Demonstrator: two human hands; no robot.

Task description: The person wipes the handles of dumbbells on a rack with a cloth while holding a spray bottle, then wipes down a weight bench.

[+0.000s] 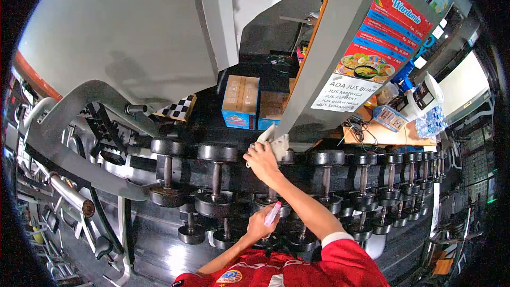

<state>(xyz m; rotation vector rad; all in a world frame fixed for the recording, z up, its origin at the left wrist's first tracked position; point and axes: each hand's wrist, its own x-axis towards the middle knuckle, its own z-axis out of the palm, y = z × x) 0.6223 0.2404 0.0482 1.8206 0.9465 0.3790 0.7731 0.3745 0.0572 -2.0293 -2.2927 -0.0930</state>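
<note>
A whitish cloth (pixel 279 146) is in my right hand (pixel 261 160), whose fingers press it against the far end of a dumbbell on the rack, next to the base of the grey pillar. Lower down, my left hand (pixel 260 223) is closed around a small pink and white object (pixel 273 213), near the near end of the same dumbbell. My right forearm passes above that dumbbell. To the left stands a large black dumbbell (pixel 217 178), and to the right another dumbbell (pixel 326 179). The cloth partly hides the dumbbell head under it.
More dumbbells (pixel 364 180) line the rack to the right, with a lower row beneath. Behind the rack are blue and brown boxes (pixel 240 101) and a grey pillar (pixel 319 64) with posters. A wooden table (pixel 366 134) holds containers and cables. Gym equipment (pixel 79 180) with a curved grey frame stands left.
</note>
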